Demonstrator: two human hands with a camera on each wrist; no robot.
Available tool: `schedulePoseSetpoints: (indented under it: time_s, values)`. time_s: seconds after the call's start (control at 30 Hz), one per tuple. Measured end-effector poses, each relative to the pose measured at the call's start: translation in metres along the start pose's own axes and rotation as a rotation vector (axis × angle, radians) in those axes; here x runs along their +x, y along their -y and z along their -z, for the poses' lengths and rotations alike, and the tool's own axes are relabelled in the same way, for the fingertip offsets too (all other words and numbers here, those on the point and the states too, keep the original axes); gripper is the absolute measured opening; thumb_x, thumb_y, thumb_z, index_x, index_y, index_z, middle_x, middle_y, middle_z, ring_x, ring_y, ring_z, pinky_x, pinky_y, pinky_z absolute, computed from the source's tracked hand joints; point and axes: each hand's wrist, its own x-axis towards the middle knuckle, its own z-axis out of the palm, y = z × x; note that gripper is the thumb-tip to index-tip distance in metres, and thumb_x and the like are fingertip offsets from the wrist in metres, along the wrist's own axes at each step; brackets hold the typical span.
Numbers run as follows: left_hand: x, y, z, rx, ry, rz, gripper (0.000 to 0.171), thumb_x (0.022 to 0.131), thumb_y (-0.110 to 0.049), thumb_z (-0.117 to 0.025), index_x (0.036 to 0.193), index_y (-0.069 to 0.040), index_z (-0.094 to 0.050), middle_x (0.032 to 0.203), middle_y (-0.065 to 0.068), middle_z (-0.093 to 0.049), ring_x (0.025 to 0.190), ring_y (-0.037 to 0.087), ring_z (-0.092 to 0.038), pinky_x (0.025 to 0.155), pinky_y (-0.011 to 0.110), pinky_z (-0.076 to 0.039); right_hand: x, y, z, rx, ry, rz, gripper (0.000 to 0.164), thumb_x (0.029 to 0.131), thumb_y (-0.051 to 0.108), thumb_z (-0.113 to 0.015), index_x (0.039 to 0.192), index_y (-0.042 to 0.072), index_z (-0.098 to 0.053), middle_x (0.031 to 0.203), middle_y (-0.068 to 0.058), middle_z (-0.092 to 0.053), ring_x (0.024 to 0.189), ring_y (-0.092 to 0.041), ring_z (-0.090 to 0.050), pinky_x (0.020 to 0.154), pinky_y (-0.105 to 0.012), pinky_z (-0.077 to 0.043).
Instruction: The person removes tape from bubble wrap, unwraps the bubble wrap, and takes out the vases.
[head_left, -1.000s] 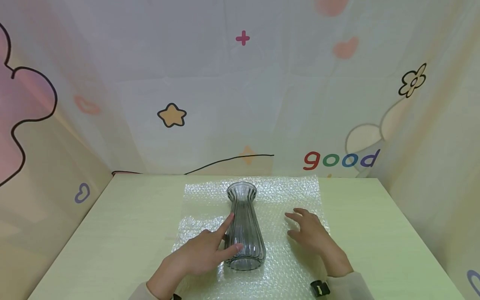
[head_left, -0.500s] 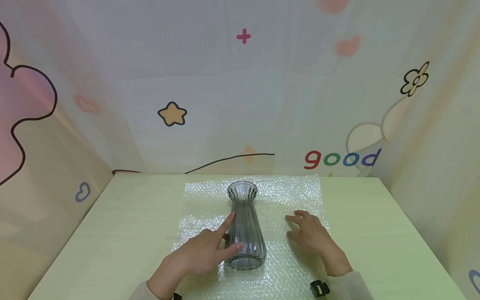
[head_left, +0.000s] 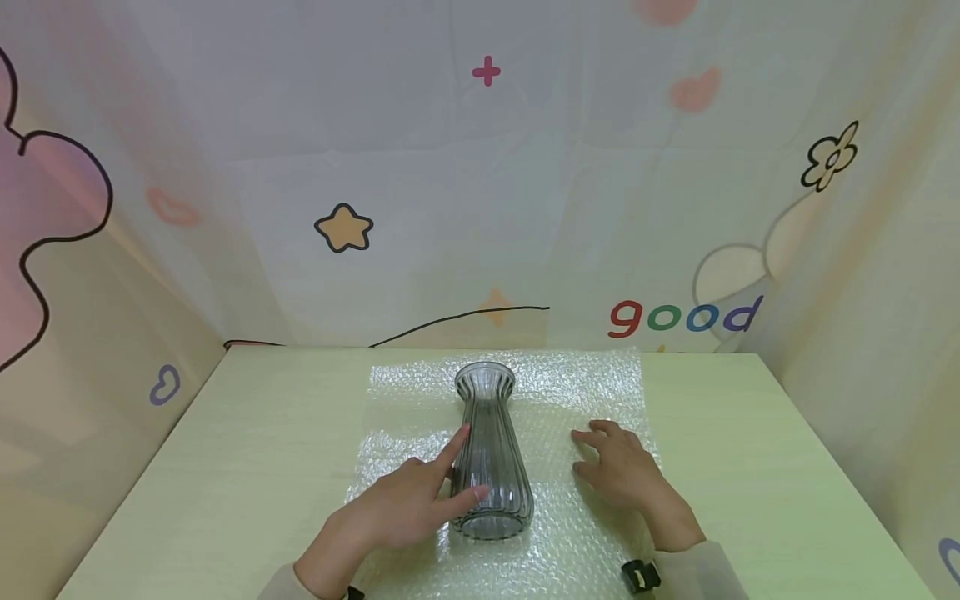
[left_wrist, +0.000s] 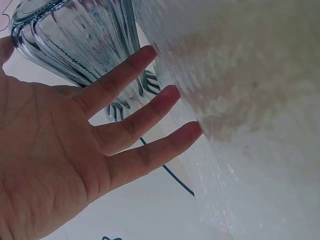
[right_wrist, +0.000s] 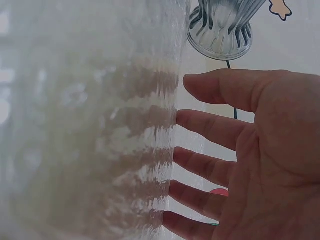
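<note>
A grey ribbed glass vase (head_left: pixel 491 454) lies on its side on a sheet of bubble wrap (head_left: pixel 581 379), its flared mouth pointing away and its base toward me. My left hand (head_left: pixel 401 504) rests against its left side, thumb over the lower body and index finger along the flank. In the left wrist view, the other straight fingers (left_wrist: pixel 142 152) of that hand touch the bubble wrap. To the right of the vase, apart from it, my right hand (head_left: pixel 618 467) has its spread fingertips down on the wrap. The right wrist view shows those fingers (right_wrist: pixel 200 165) extended, with nothing held.
The wrap covers the middle of a pale green table (head_left: pixel 262 442). A printed fabric curtain (head_left: pixel 420 167) stands behind the table and along both sides. A dark strap (head_left: pixel 640 575) is worn at the right wrist.
</note>
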Motion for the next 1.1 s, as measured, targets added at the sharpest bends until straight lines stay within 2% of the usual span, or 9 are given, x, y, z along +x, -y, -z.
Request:
schedulePoseSetpoints:
  time_s: [0.2,0.53,0.77,0.93,1.1]
  values:
    - [-0.0004,-0.0002,0.0003,-0.002,0.000,0.009,0.099,0.088,-0.092,-0.029,0.167,-0.039,-0.001,0.135,0.011,-0.070,0.137,0.039,-0.055,0.101,0.059,-0.051,0.0007,-0.0027,-0.0019,0.009,0.002,-0.003,0.049,0.096,0.021,-0.068,0.142,0.008,-0.062,0.153,-0.026,-0.048,0.137,-0.055,-0.043,0.103,-0.076,-0.040]
    - [-0.0006,0.0002,-0.0001,0.000,0.005,0.007,0.098,0.088,-0.093,-0.029,0.166,-0.042,0.002,0.114,0.006,-0.077,0.135,0.037,-0.057,0.101,0.058,-0.052,0.0014,-0.0037,-0.0025,0.018,-0.002,-0.003,0.048,0.096,0.022,-0.067,0.142,0.008,-0.063,0.153,-0.026,-0.048,0.137,-0.057,-0.042,0.103,-0.077,-0.039]
    - [-0.0003,0.0008,0.0003,0.004,0.002,0.002,0.097,0.088,-0.092,-0.028,0.166,-0.041,0.001,0.121,0.010,-0.074,0.133,0.035,-0.059,0.099,0.055,-0.053,0.0012,-0.0040,-0.0015,0.026,0.007,-0.001,0.049,0.097,0.023,-0.067,0.143,0.008,-0.062,0.154,-0.026,-0.047,0.138,-0.056,-0.041,0.103,-0.078,-0.038]
    - [-0.0003,0.0010,0.0008,0.001,0.004,0.004,0.098,0.088,-0.092,-0.028,0.166,-0.041,0.001,0.117,0.008,-0.075,0.133,0.035,-0.058,0.099,0.055,-0.053,0.0008,-0.0032,0.0000,0.035,0.017,-0.003,0.050,0.097,0.024,-0.067,0.144,0.009,-0.061,0.155,-0.025,-0.045,0.138,-0.057,-0.040,0.103,-0.078,-0.038]
    - [-0.0001,0.0015,0.0008,0.003,0.003,-0.002,0.098,0.088,-0.092,-0.028,0.166,-0.040,0.001,0.123,0.011,-0.073,0.133,0.034,-0.059,0.099,0.054,-0.053,0.0007,-0.0026,0.0011,0.043,0.027,-0.009,0.051,0.097,0.025,-0.067,0.145,0.009,-0.061,0.156,-0.025,-0.044,0.139,-0.058,-0.039,0.102,-0.079,-0.038]
